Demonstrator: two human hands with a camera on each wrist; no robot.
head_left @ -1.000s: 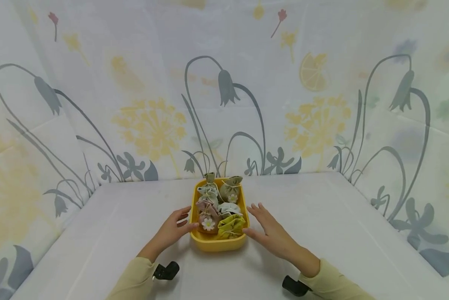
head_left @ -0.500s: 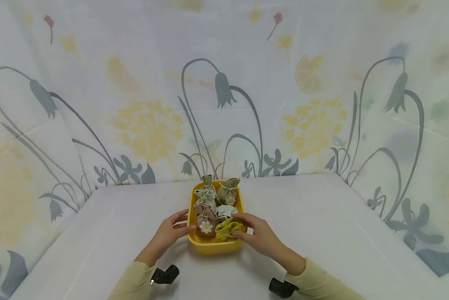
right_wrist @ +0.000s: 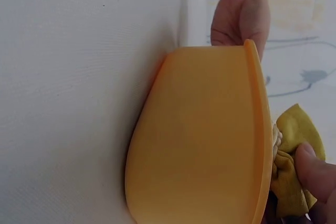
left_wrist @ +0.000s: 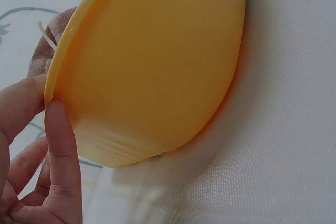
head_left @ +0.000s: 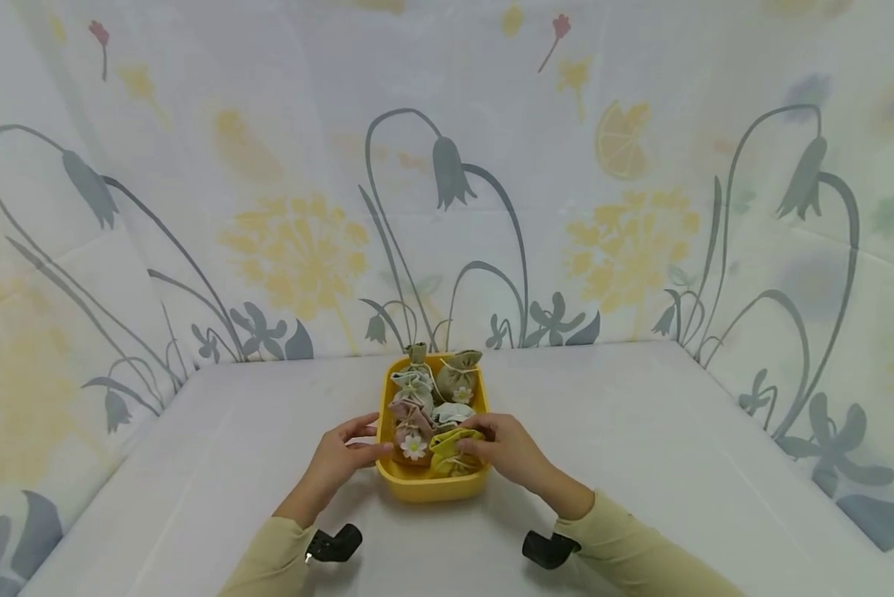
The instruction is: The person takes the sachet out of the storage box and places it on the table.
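Note:
A yellow tray (head_left: 426,489) sits mid-table holding several small drawstring pouches. My right hand (head_left: 475,444) reaches over its right rim and pinches the yellow-green pouch (head_left: 449,454) at the front right; in the right wrist view a fingertip (right_wrist: 311,167) presses that pouch (right_wrist: 292,184) just inside the tray wall (right_wrist: 199,140). My left hand (head_left: 368,439) holds the tray's left rim, with a finger (left_wrist: 59,145) laid against the outer wall (left_wrist: 157,61). A pink pouch with a daisy (head_left: 412,433) lies beside the yellow-green one.
Behind these lie a white pouch (head_left: 453,412), a grey pouch (head_left: 415,383) and a beige pouch (head_left: 459,373). The white table (head_left: 641,431) is walled on three sides by flower-printed cloth (head_left: 447,182). Black wrist mounts (head_left: 333,543) sit near both sleeves.
My right hand moved left from outside the tray's right side, over the rim, and closed its fingers on the yellow-green pouch. The left hand stayed on the left rim.

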